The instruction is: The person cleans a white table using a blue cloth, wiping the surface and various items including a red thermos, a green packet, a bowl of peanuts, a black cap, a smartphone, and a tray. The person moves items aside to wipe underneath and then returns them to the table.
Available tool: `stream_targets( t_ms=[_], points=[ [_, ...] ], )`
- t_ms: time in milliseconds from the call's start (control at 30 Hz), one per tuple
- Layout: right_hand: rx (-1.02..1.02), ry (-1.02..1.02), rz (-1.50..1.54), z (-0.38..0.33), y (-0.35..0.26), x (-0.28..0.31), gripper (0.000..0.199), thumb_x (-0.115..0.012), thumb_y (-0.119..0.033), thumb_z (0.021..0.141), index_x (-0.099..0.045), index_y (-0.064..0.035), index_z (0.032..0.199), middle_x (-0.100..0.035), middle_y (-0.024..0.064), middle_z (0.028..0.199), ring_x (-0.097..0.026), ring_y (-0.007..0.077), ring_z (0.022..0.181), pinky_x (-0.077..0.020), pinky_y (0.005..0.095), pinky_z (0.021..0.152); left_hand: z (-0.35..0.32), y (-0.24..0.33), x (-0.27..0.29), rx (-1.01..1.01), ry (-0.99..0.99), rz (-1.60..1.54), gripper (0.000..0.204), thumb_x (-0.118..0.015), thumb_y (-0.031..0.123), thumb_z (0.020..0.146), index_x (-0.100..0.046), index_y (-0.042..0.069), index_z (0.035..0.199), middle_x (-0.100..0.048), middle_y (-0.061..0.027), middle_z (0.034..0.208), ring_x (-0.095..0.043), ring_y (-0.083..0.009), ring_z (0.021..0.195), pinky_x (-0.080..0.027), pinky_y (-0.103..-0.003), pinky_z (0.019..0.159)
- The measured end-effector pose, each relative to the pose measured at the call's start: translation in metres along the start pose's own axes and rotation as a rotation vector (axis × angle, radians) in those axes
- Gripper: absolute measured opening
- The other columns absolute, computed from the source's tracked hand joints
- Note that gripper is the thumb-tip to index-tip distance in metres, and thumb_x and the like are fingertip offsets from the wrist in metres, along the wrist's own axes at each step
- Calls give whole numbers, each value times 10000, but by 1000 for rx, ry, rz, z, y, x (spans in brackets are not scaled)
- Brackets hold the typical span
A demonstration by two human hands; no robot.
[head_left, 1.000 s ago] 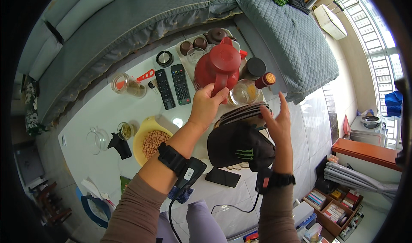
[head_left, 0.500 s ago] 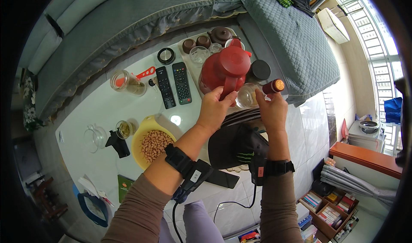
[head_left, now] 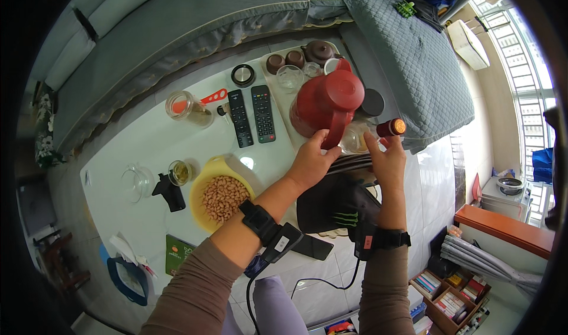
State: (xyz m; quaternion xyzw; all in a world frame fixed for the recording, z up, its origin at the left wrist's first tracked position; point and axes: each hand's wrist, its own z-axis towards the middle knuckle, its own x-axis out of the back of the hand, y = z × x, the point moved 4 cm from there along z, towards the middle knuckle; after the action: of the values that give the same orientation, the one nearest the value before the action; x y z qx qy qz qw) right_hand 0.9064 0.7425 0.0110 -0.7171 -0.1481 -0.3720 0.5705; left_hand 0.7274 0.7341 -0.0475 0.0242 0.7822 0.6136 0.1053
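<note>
My left hand (head_left: 315, 159) is closed around the lower end of the handle of a red thermos jug (head_left: 322, 101), thumb and fingers on either side of it. To its right, my right hand (head_left: 389, 160) has thumb and index finger spread apart. Its thumb overlaps the edge of a clear glass vessel (head_left: 354, 139); I cannot tell whether it touches. Just beyond the fingers is a dark red bottle neck (head_left: 386, 128) with a gold top. A black-lidded container (head_left: 371, 103) stands behind the glass. Below both hands lies a black cap (head_left: 331, 208) with green marks.
Left of my forearm sits a yellow bowl (head_left: 203, 212) of peanuts. Two remotes (head_left: 241, 119), a glass jar (head_left: 198, 113), and a small glass jar (head_left: 180, 172) share the white table (head_left: 136, 151). A brown teapot (head_left: 319, 52) and cups stand behind the jug. A phone (head_left: 313, 247) lies near the front edge.
The whole view has shifted, so the table's things appear farther right. My left hand stays at the jug's handle. My right thumb and index finger look farther apart.
</note>
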Motion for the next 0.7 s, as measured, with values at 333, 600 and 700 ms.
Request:
stream_targets(
  t_ms=[333, 600, 700],
  points=[
    [376, 289, 107, -67, 6, 19, 293, -520, -53, 923, -562, 30, 1201, -621, 162, 1113, -615, 189, 912, -508, 310, 800, -75, 0, 59, -131, 62, 281, 372, -619, 145, 868, -542, 83, 1226, -543, -93, 1227, -558, -186, 1052, -477, -313, 828],
    [345, -332, 690, -227, -39, -73, 213, -456, 6, 887, -624, 82, 994, -654, 179, 970, -628, 236, 863, -509, 317, 761, -174, -21, 148, 235, 249, -140, 164, -526, 126, 955, -597, -4, 1024, -625, -22, 960, -578, -84, 855, -475, -221, 772],
    [355, -648, 531, -279, -57, -106, 238, -495, 72, 837, -620, 58, 1039, -663, 174, 932, -644, 234, 826, -511, 300, 740, -215, -34, 195, 242, 400, -187, 177, -521, 128, 957, -588, -11, 1045, -636, -44, 948, -608, -116, 867, -496, -258, 838]
  ],
)
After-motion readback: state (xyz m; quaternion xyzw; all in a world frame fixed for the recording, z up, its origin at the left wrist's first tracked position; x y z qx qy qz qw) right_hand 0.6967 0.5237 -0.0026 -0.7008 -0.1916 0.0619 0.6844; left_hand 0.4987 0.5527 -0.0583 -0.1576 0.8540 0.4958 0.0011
